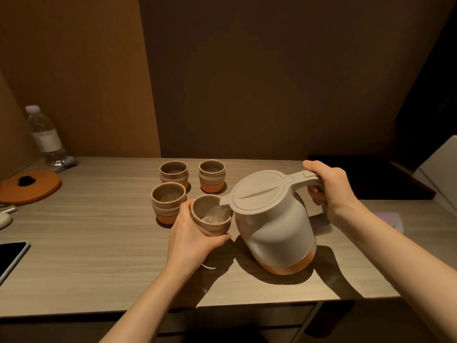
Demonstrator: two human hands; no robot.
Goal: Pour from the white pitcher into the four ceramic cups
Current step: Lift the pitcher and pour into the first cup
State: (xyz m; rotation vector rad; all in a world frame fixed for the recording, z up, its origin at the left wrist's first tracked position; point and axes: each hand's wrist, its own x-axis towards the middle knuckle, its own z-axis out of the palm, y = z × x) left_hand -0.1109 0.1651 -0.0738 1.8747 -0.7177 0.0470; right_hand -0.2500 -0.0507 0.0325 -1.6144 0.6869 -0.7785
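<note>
My right hand [329,186] grips the handle of the white pitcher [274,224], which has an orange base and is tilted left above the table. Its spout reaches over the rim of a ceramic cup [212,220] that my left hand [190,238] holds lifted and slightly tilted. Clear liquid shows inside this cup. Three more ceramic cups stand on the table behind: one front left [168,203], one back left [173,175], one back right [212,175].
A wooden table [99,243] runs to a front edge near me. At the far left stand a water bottle [45,137] and an orange round lid [31,185]. A phone [11,256] lies at the left edge. A dark tray [371,179] sits back right.
</note>
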